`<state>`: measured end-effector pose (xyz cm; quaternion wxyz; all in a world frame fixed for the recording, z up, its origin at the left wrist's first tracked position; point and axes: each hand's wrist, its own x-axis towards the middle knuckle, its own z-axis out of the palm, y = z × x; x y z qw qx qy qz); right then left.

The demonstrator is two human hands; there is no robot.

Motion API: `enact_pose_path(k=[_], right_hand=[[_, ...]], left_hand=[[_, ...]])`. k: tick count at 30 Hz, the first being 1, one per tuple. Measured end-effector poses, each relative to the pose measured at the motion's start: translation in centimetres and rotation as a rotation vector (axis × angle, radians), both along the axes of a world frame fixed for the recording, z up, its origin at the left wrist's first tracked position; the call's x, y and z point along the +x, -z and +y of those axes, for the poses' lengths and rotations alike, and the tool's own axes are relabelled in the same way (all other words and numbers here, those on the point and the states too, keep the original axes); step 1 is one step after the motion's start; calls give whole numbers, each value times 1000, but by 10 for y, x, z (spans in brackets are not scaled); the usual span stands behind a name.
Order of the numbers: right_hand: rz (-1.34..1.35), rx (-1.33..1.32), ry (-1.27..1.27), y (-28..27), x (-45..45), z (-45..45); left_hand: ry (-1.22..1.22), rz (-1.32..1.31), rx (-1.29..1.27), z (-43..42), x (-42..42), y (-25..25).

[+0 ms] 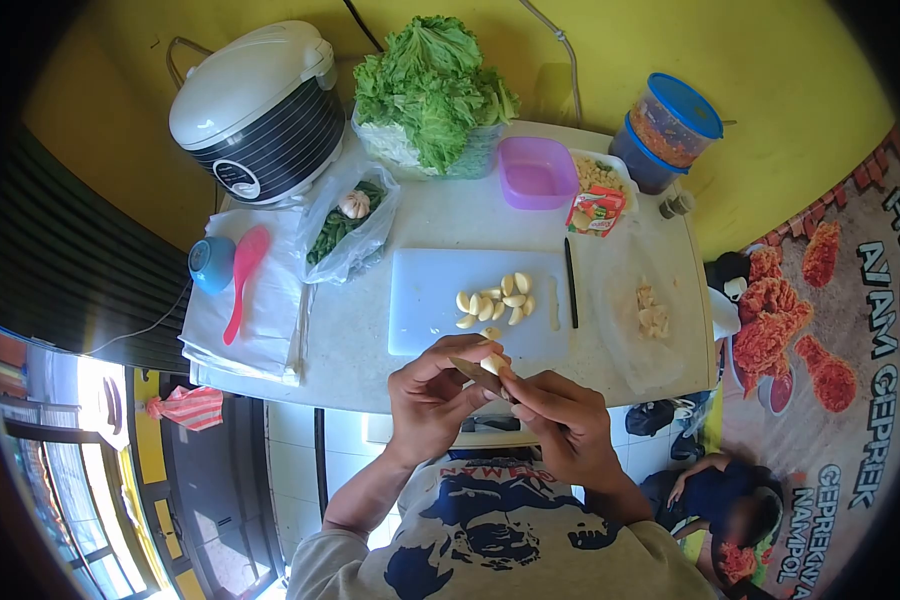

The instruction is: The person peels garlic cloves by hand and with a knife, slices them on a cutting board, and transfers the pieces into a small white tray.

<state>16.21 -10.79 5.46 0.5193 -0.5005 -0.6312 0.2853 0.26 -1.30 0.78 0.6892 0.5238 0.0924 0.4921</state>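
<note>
One knife (478, 376) sits pinched in the left grip (428, 395), over the near edge of the counter (350, 350); the right grip (570, 425) pinches a garlic clove (492, 362) beside the blade. Beyond them, peeled cloves (508, 284) lie grouped on a white cutting board (425, 310), a black stick (571, 285) by its right edge. Farther back stand a purple tub (540, 198), piled lettuce (435, 90) and a rice cooker (260, 110).

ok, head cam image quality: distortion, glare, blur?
Head view: strong fisheye, corners black, table edges bowed; head view: bright opening frame left overexposed; head view: garlic cloves on the board readable, no obvious motion blur there; head view: local blur on the person lower right.
</note>
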Motion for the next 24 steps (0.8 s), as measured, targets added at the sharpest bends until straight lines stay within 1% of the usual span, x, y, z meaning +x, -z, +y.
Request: enact_pose_path(k=[4, 6, 7, 9, 11, 12, 13, 14, 15, 16, 17, 18, 19, 21, 22, 23, 24], right_hand=[[56, 6, -6, 4, 1, -1], [590, -359, -108, 6, 3, -7], [590, -359, -107, 3, 3, -6], [1050, -542, -154, -5, 1, -4], [1055, -548, -187, -1, 5, -6], [1060, -555, -221, 2, 5, -6], [1061, -555, -219, 5, 2, -6], [817, -428, -138, 8, -3, -5], [573, -303, -61, 11, -7, -4], [574, -306, -63, 13, -8, -3], [460, -229, -50, 15, -8, -2], [345, -151, -37, 16, -8, -2], [344, -151, -37, 13, -7, -2], [850, -479, -100, 5, -5, -4], [850, -478, -99, 5, -5, -3], [909, -466, -100, 6, -5, -3], [969, -456, -101, 7, -5, -3]], left_hand=[[3, 10, -8, -1, 0, -1], [21, 9, -31, 0, 0, -2], [40, 13, -35, 1, -1, -2], [61, 16, -39, 4, -4, 2], [123, -5, 32, 9, -8, 14], [123, -4, 32, 7, -8, 6], [120, -15, -46, 2, -7, -7], [116, -26, -125, -1, -5, -13], [114, -26, -128, -3, -4, -13], [45, 29, -121, -6, -4, -11], [-23, 82, -114, -7, -4, -10], [-23, 81, -115, -7, -4, -7], [6, 77, -145, -5, -5, -4], [38, 75, -175, -4, -5, -3], [78, 2, -292, -4, -4, -5], [115, -71, -410, -4, -4, -6], [114, -71, -411, -5, -5, -7]])
